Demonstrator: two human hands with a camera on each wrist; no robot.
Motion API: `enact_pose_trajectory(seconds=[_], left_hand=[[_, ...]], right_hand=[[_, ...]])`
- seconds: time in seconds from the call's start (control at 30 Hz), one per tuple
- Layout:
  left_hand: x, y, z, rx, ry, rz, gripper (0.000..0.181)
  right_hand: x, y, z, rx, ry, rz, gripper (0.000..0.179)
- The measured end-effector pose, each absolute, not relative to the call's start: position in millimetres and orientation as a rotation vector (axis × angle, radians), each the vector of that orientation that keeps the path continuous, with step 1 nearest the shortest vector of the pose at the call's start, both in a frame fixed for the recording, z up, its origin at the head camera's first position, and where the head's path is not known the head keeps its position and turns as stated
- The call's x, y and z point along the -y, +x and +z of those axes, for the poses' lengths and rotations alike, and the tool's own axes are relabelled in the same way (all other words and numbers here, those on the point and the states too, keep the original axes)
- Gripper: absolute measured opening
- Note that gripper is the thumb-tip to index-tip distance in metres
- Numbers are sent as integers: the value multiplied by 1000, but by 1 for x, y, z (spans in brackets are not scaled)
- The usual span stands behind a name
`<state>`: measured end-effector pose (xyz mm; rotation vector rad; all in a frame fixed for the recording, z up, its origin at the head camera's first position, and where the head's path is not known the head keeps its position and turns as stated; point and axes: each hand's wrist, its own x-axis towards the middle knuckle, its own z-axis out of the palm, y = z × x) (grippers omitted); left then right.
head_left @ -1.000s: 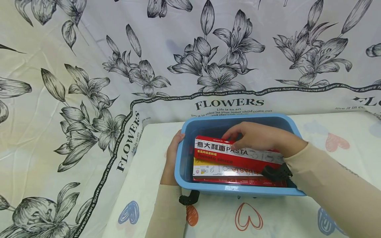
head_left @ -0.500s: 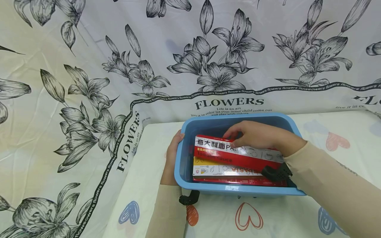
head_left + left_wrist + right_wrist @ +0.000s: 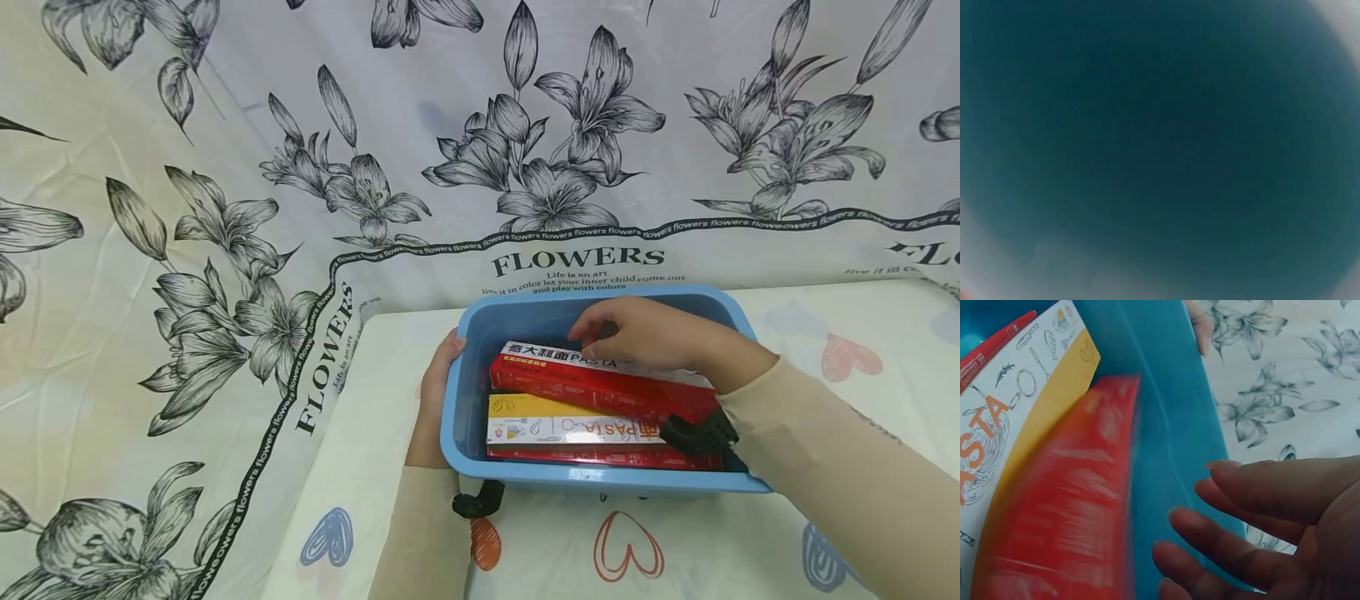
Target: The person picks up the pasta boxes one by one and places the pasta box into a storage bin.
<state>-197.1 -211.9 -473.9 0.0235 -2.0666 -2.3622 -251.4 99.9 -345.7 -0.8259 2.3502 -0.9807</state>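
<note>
My right hand (image 3: 645, 337) hovers over the far half of a blue plastic bin (image 3: 570, 475). In the right wrist view its fingers are loosely bent and stand apart from a red-and-white pasta box (image 3: 1079, 487), which is blurred. That pasta box lies tilted in the bin, its red side facing up and forward. In front of it is a yellow-and-white pasta box (image 3: 555, 421), and a red box (image 3: 600, 456) shows by the near wall. With my left hand (image 3: 435, 400) I hold the bin's left wall, a fingertip over the rim. Only dark blue blur fills the left wrist view.
The bin stands on a light cloth (image 3: 555, 550) with printed hearts. Behind and to the left hangs a white flower-print cloth (image 3: 405, 125). Dark wrist cameras sit on both sleeves, the right one over the bin's near right part.
My right hand has let go of the red-and-white pasta box and risen slightly. The box has tipped, so its red side shows more and its white face less. My left hand stays put.
</note>
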Motion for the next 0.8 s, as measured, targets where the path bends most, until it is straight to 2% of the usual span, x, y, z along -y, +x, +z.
enact_pose_trajectory(seconds=[0.07, 0.13, 0.47, 0.8], left_hand=[[195, -178, -449, 2036, 57, -2378, 64], [190, -173, -441, 2011, 88, -2390, 61], [195, -179, -453, 2041, 120, -2375, 66], [198, -176, -449, 2109, 182, -2308, 63]], right_hand=[[-101, -251, -346, -2356, -824, -984, 31], [-102, -252, -345, -2360, -824, -987, 31], [-111, -248, -338, -2324, -837, -1166, 38], [-117, -242, -325, -2373, -877, -1278, 43]])
